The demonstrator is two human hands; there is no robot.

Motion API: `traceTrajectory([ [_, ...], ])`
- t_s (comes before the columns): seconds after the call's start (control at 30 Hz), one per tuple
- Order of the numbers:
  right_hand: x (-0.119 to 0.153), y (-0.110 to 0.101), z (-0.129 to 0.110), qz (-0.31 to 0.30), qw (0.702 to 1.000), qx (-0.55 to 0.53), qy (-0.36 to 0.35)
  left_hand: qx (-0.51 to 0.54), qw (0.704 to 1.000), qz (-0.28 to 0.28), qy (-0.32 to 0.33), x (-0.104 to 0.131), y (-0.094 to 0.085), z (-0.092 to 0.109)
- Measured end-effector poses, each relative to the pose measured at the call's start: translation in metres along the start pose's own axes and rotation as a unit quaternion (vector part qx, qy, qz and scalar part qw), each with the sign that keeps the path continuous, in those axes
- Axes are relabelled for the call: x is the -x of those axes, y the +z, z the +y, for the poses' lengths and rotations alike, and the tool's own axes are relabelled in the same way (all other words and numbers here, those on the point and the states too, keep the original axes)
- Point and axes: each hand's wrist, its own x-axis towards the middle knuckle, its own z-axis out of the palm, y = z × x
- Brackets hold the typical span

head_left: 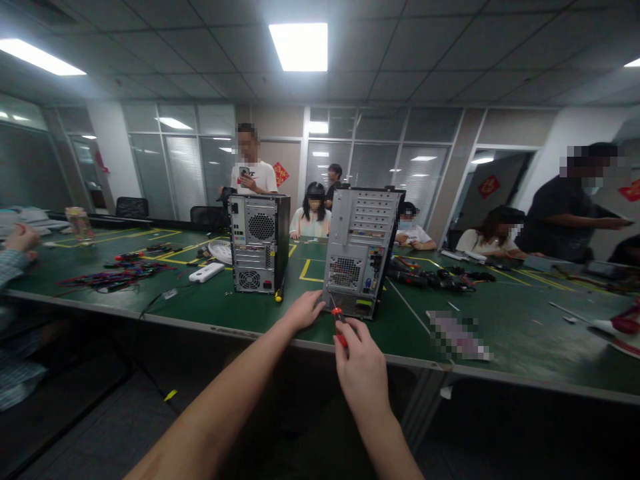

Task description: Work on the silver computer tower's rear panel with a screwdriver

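The right hand has its fingers closed around the red-and-black handle of a screwdriver, whose thin shaft points up at the lower left part of a computer tower's back. The left hand is at the lower left edge of that same computer tower; whether its fingers pinch the edge or only rest against it, I cannot tell. The tower stands upright on the green table, near its front edge, with its back panel facing the hands.

To the left, apart from it, stands a second tower, also upright with its back showing, and a yellow-ended tool lies by its lower right corner. Further left are a white power strip and a tangle of colored cables. Dark cables lie to the right of the towers. Across the table, a standing person holds a phone, and others sit along the far side.
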Motion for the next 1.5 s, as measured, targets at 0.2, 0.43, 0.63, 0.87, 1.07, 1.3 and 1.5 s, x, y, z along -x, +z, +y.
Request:
traceTrajectory([
  [0.2,0.002,-0.002,-0.0023,-0.033,0.998,-0.012,-0.052,0.005,1.0,0.001,0.003,0.0001,-0.0014,0.0014],
  [0.43,0.0035,0.0049,-0.0017,0.005,0.997,-0.067,0.033,0.007,1.0,0.006,-0.001,0.0002,0.0009,-0.0012],
  [0.63,0.0023,0.0007,-0.0015,-0.023,0.999,-0.026,-0.042,0.002,1.0,0.001,-0.003,-0.0003,0.0004,0.0002],
  [0.87,0.0022,0.0014,-0.0031,-0.024,0.999,-0.03,-0.013,-0.003,1.0,0.001,-0.009,-0.0004,0.0011,-0.0003],
  [1.07,0.0004,-0.0001,-0.0001,-0.014,0.999,-0.043,0.01,-0.004,1.0,0.0,-0.007,0.0001,-0.0006,0.0017],
  [1.3,0.0011,-0.0005,0.0001,-0.03,0.999,-0.017,-0.034,-0.007,1.0,-0.004,-0.008,0.0002,0.0004,-0.0001],
  [1.5,0.0012,0.0054,0.0032,0.027,0.997,-0.058,0.035,0.002,1.0,-0.006,-0.007,-0.0005,0.0003,-0.0004],
])
